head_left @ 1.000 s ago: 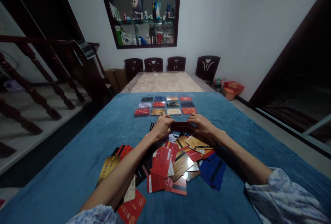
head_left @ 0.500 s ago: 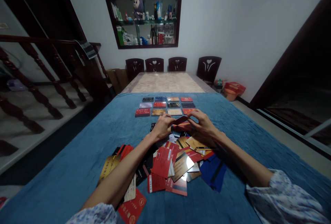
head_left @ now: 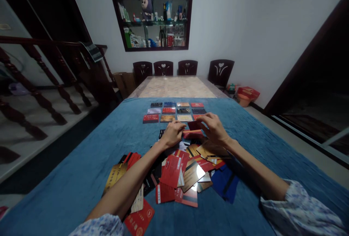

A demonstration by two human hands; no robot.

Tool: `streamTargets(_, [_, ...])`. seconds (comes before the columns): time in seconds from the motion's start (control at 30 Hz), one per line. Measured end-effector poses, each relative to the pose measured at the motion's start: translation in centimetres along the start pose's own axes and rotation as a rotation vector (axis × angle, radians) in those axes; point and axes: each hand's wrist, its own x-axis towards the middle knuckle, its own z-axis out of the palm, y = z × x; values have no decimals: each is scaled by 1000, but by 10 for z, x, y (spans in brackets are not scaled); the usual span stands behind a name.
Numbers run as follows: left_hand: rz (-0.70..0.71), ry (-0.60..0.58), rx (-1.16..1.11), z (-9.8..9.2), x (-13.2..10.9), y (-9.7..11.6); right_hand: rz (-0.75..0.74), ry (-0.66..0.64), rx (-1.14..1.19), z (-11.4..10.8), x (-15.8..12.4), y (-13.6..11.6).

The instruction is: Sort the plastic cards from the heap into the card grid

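My right hand (head_left: 214, 129) pinches a dark red card (head_left: 193, 125) just in front of the neat card stacks. Beside it, my left hand (head_left: 173, 133) has its fingers bent at the left end of a red and orange card stack (head_left: 192, 134); what its fingertips hold, if anything, is hidden. Three rows of stacks lie beyond the hands, among them a red stack (head_left: 150, 118) and a gold stack (head_left: 167, 118). Below my hands spreads a loose pile of cards, with a red card (head_left: 171, 171), a gold card (head_left: 193, 175) and blue cards (head_left: 225, 183).
A blue cloth (head_left: 89, 156) covers the near part of the long table (head_left: 174, 86). Gold and red cards (head_left: 116, 175) lie by my left forearm. Chairs (head_left: 188, 68) stand at the far end, with a wooden railing (head_left: 49, 80) to the left.
The dark red card has shifted right and tilted in my right hand, away from my left fingertips. More of the red and orange stack beneath now shows.
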Motion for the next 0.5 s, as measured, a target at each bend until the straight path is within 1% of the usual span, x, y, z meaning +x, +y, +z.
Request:
streamTargets(0.1, [13, 65, -47, -1, 0, 4, -58, -4, -79, -3, 2, -2])
streamTargets(0.23, [42, 138, -121, -2, -1, 9, -108, -29, -151, 0, 1, -2])
streamTargets(0.37, [72, 136, -133, -2, -1, 13, -129, -61, -161, 3, -1, -2])
streamTargets(0.5, [71, 134, -100, -1, -1, 15, -158, -56, -151, 5, 0, -6])
